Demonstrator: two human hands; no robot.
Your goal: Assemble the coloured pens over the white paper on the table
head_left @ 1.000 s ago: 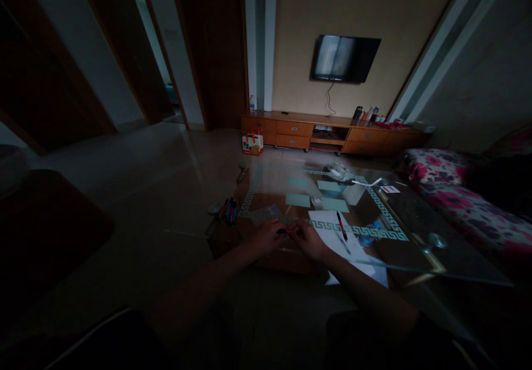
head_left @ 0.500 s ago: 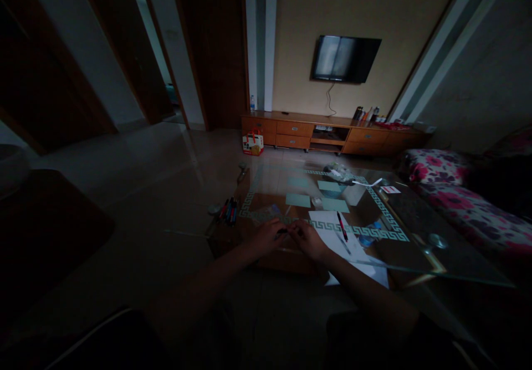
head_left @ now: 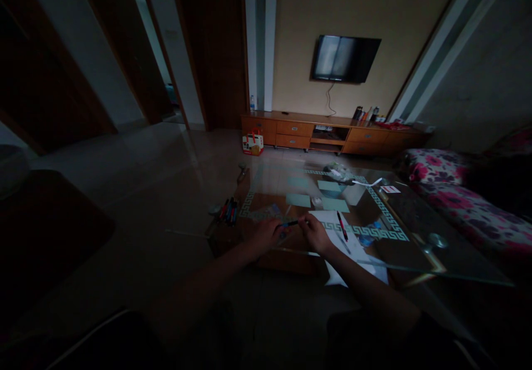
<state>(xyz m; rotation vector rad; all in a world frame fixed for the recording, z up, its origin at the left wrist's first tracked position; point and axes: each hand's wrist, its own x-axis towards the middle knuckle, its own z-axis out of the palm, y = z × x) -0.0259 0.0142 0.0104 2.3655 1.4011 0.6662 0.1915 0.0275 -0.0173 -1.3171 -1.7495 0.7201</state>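
Observation:
Between my two hands is a dark pen with a blue part [head_left: 290, 224], held roughly level just above the near edge of the glass table [head_left: 266, 206]. My left hand [head_left: 267, 232] is closed around its left end. The fingers of my right hand [head_left: 316, 235] pinch its other end; whether they grip a cap or the barrel I cannot tell. Just right of my right hand, a red and black pen [head_left: 342, 226] lies on white paper sheets [head_left: 353, 251]. A bunch of pens [head_left: 228, 212] in several colours lies at the table's left edge.
A crumpled plastic bag [head_left: 337, 170] and a white strip [head_left: 369, 182] lie toward the table's far side, near a card [head_left: 390, 189]. A flowered sofa [head_left: 440, 168] borders the right. Beyond stand a low wooden cabinet [head_left: 293, 129] and a carton [head_left: 252, 143] on the floor.
My hands have moved apart, the right one shifting rightward. More of the pen now shows between them, including its blue part. The things on the table have stayed put.

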